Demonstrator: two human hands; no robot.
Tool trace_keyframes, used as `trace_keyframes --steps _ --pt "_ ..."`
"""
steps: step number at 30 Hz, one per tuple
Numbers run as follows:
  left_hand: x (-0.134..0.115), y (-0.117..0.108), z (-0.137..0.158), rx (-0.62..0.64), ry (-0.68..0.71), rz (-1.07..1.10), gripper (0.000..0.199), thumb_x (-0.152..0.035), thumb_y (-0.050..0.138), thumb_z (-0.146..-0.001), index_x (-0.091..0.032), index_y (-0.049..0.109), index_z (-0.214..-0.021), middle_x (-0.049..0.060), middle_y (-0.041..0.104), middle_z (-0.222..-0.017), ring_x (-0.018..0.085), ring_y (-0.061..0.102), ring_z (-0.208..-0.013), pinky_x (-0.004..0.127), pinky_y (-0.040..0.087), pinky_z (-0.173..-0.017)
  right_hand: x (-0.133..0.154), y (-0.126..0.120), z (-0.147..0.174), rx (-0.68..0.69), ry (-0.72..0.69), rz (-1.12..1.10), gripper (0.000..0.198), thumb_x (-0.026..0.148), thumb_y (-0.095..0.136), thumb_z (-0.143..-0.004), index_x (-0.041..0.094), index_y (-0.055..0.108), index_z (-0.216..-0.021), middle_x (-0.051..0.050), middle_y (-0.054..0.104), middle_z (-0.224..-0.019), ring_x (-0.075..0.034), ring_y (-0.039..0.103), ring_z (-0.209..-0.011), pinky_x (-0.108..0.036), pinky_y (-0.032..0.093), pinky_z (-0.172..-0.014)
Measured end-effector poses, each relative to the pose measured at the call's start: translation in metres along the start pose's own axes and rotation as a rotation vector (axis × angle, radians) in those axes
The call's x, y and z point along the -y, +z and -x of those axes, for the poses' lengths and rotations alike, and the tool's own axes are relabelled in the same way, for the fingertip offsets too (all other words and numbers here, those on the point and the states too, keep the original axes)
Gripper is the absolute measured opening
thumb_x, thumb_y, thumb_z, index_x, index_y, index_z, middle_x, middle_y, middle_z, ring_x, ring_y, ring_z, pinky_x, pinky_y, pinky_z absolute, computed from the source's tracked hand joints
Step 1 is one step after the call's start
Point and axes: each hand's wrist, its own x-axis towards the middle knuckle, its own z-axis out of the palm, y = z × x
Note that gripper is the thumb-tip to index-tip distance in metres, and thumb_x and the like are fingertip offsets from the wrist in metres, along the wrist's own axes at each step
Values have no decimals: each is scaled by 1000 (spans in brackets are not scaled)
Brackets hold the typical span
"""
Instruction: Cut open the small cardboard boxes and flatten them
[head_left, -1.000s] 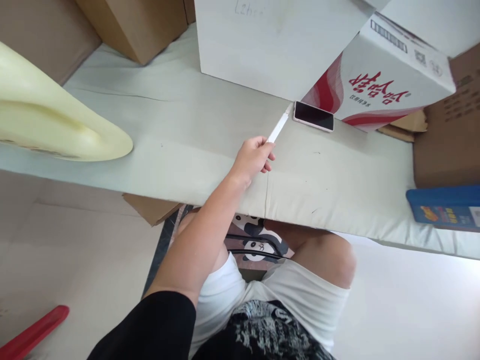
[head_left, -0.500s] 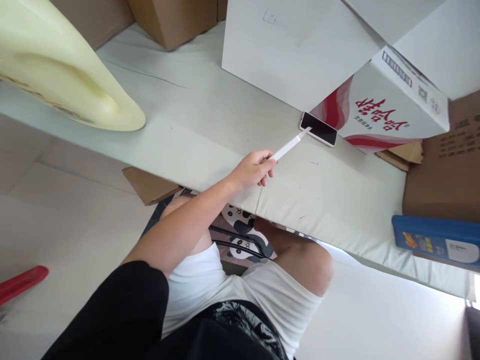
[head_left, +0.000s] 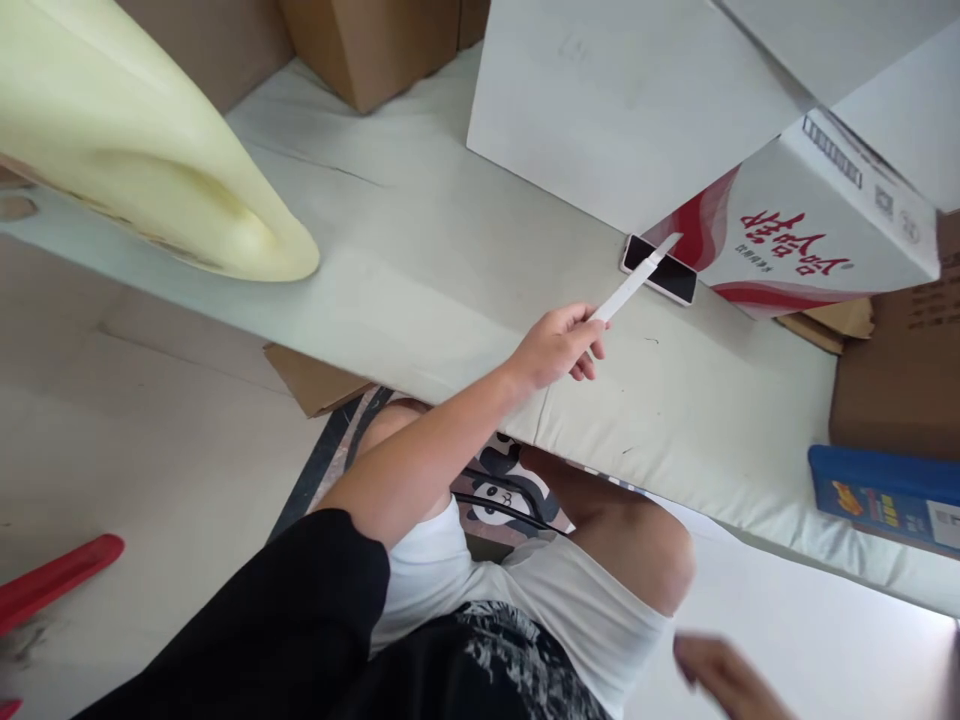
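Note:
My left hand (head_left: 564,345) is closed around the handle of a slim white utility knife (head_left: 628,288), above the pale cloth-covered surface. Its thin blade points up and to the right, away from me. Beyond the knife, a phone (head_left: 679,281) with a dark screen and pale edge lies against a white and red carton (head_left: 787,225); the knife's front part overlaps it in view. My right hand (head_left: 712,665) shows at the bottom right beside my knee, held low and off the surface. It is blurred, and its fingers are not clear.
A large white carton (head_left: 570,130) stands at the back. Brown cardboard boxes (head_left: 382,45) are behind, with a blue package (head_left: 885,495) at the right. A pale yellow curved object (head_left: 247,235) juts in from the left. Something red (head_left: 60,580) is low at left.
My left hand has moved to the right and forward with the knife, whose blade now reaches past the phone in view. My right hand has come into view at the bottom right.

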Motion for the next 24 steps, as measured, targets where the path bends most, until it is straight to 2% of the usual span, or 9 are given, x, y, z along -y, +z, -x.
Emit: trace_keyframes --steps 3,5,6,9,13,16,19,22,24 --pt "0 -1 -1 -42 3 94 7 -22 50 -101 -19 56 -98 -6 60 -78 5 61 -48 19 45 -49 -3 -47 -78 -404 -47 114 42 58 54 -102 23 65 -81 -3 66 -79 -17 62 -74 -31 55 -67" --pt "-1 -6 -1 -110 44 171 8 -21 47 -99 -19 54 -98 -6 59 -81 5 60 -47 20 45 -49 24 -87 -146 -724 -174 174 49 71 62 -91 23 65 -84 -4 66 -80 -20 63 -74 -35 56 -69" --pt "-2 -10 -1 -143 82 201 8 -21 46 -98 -20 54 -97 -6 58 -82 4 58 -47 20 44 -49 46 -103 -180 -765 -281 120 52 75 64 -87 23 67 -97 -6 70 -90 -22 66 -79 -37 57 -71" --pt "-7 -27 -2 -289 233 206 9 -23 46 -95 -20 54 -93 -6 53 -73 5 49 -45 21 34 -45 121 -127 -265 -480 -401 -101 49 65 70 -84 26 63 -113 -1 67 -82 -17 61 -57 -35 55 -52" --pt "-20 -53 -3 -544 313 246 17 -24 45 -94 -21 58 -103 -4 54 -71 10 55 -54 23 40 -53 198 -123 -331 -300 -255 19 24 45 60 -95 22 61 -86 3 58 -59 -12 49 -41 -26 37 -36" --pt "-30 -64 -5 -677 269 451 19 -22 45 -93 -20 57 -107 1 60 -99 8 64 -67 25 47 -67 247 -125 -367 -468 -447 195 21 21 56 -97 20 60 -77 0 64 -71 -11 59 -61 -23 47 -55" --pt "-36 -69 -8 -666 187 548 15 -23 48 -93 -20 57 -105 0 57 -102 9 65 -71 27 47 -74 303 -135 -404 -662 -627 311 17 8 51 -96 20 62 -93 2 66 -84 -11 61 -72 -26 52 -74" --pt "-40 -72 -6 -596 155 501 8 -24 49 -93 -20 55 -94 0 56 -97 11 64 -73 29 44 -77 353 -144 -439 -863 -615 519 32 7 53 -93 20 62 -121 3 66 -92 -11 62 -86 -29 51 -92" --pt "-43 -75 -1 -606 151 468 9 -24 49 -94 -20 53 -87 -1 55 -92 11 63 -73 30 43 -79 375 -147 -458 -887 -590 576 42 16 60 -92 18 60 -134 1 68 -99 -12 62 -94 -30 49 -98"
